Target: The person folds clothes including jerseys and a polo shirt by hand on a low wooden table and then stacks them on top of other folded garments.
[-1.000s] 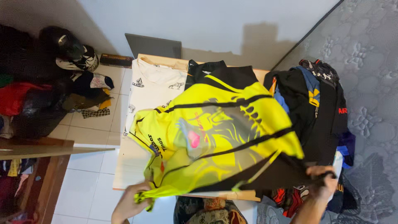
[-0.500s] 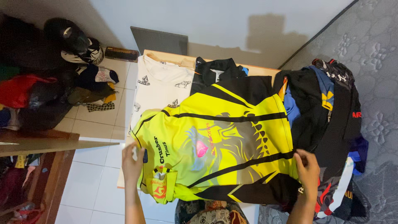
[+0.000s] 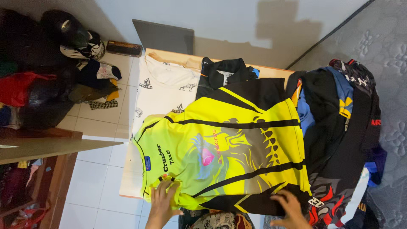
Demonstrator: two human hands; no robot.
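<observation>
Bright, even light; soft wall shadows.

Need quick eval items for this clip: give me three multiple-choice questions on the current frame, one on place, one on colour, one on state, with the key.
1. Where does the white shirt lie?
A. Partly under the yellow jersey, on the table
B. On the tiled floor
C. On top of the dark pile

2. What is the main colour of the jersey under both hands?
A. Red
B. Bright yellow with black stripes
C. Plain white

3. How is that jersey lying?
A. Rolled into a ball
B. Hanging from a hook
C. Spread flat on the table

Key: 1 A, the white shirt's near part disappears beneath the yellow jersey. 2 B, yellow fabric crossed by black bands. 3 C, the left hand and right hand press its near edge flat, beside the pile of dark clothes.
</observation>
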